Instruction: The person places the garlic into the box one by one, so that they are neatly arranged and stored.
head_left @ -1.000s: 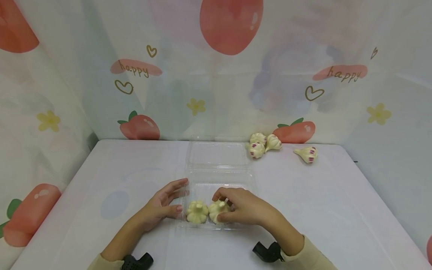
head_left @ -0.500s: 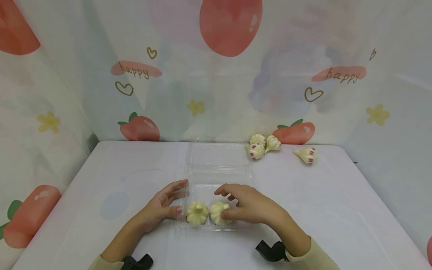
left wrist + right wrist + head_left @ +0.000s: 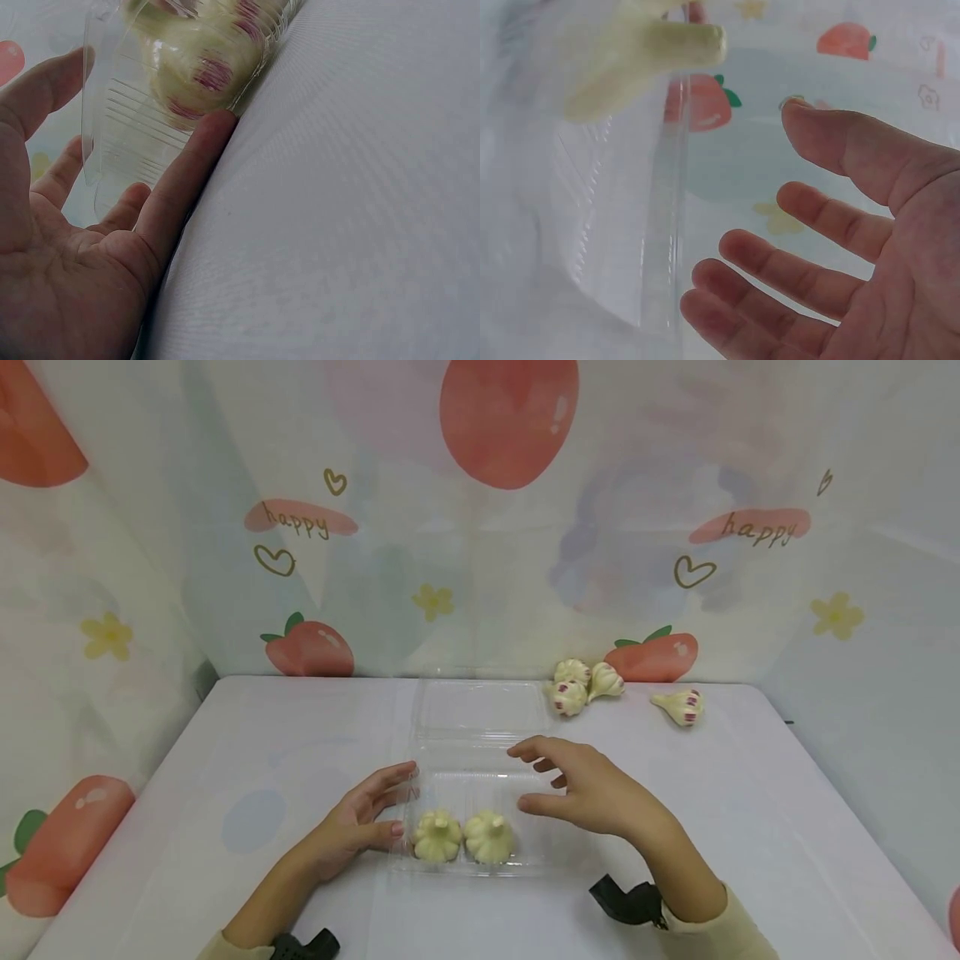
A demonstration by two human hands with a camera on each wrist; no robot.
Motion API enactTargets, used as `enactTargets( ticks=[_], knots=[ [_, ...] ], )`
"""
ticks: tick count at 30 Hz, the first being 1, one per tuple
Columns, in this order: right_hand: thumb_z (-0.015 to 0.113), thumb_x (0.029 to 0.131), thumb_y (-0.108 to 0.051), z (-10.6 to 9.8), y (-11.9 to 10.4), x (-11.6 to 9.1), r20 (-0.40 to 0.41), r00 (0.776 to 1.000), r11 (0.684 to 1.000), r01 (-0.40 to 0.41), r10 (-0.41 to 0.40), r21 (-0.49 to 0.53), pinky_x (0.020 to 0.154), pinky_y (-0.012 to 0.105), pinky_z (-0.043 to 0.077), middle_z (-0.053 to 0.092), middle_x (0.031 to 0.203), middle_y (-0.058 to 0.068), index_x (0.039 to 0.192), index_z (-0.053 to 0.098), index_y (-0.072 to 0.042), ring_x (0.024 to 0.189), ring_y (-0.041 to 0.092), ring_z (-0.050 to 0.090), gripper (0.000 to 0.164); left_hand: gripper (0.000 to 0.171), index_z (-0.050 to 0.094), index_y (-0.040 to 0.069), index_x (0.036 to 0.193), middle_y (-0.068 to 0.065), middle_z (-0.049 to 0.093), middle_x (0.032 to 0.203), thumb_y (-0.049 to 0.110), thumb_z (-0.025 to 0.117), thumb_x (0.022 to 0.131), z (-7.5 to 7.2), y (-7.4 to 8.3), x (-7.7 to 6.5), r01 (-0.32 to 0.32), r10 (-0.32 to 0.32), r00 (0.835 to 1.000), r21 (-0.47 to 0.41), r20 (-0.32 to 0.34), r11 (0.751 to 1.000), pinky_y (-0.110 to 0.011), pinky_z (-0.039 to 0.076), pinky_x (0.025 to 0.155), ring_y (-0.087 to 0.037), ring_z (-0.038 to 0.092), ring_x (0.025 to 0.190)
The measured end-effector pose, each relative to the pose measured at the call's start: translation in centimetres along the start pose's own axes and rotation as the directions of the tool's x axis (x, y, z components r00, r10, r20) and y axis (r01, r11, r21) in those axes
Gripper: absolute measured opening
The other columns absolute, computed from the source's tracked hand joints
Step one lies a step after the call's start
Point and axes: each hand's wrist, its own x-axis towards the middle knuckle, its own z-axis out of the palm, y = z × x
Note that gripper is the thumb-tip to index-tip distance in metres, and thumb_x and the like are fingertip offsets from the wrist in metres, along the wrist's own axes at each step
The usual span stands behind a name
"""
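Observation:
Two garlic bulbs sit side by side, stems up, at the near side of a clear plastic clamshell box [image 3: 480,867] whose lid [image 3: 482,706] lies folded back. The left bulb [image 3: 437,837] is closer to my left hand [image 3: 360,822], whose fairly straight fingers touch the box's left wall. In the left wrist view, that bulb [image 3: 202,71] shows purple streaks through the plastic. My right hand [image 3: 592,785] hovers over the box's right part, fingers spread and holding nothing, apart from the right bulb [image 3: 489,837]. A blurred bulb [image 3: 641,56] appears beside it in the right wrist view.
At the table's back, a cluster of three garlic bulbs [image 3: 577,685] stands right beside the lid. Another bulb [image 3: 678,707] lies farther right. A printed cloth backdrop [image 3: 480,568] rises behind the white table [image 3: 300,710].
My right hand has let go of the right garlic bulb and moved up and to the right, its fingers opening. The bulb stays in the box. My left hand has hardly moved.

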Motion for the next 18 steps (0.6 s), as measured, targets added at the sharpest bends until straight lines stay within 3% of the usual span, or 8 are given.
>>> enactTargets(
  ticks=[8,18],
  knots=[
    [0.077,0.088,-0.034,-1.7,1.0,-0.3,-0.12,0.993,1.0,0.002,0.0,0.015,0.092,0.041,0.055,0.061,0.134,0.002,0.135,0.057,-0.02,0.118,0.027,0.062,0.053,0.075,0.026,0.009,0.157,-0.013,0.018,0.164,0.002,0.064,0.092,0.0,-0.1,0.0,0.006,-0.006,1.0,0.01,-0.015,1.0,-0.041,0.055,0.09,-0.042,0.021,0.148],
    [0.078,0.087,-0.035,-3.2,2.5,-0.6,-0.221,0.969,0.994,-0.107,0.112,0.033,0.094,0.045,0.054,0.058,0.138,0.003,0.138,0.055,-0.018,0.122,0.032,0.061,0.058,0.075,0.026,0.009,0.157,-0.013,0.017,0.164,0.0,0.063,0.093,0.1,0.0,0.0,0.0,0.0,1.0,0.0,-0.005,1.0,-0.042,0.056,0.089,-0.042,0.02,0.148]
  ],
)
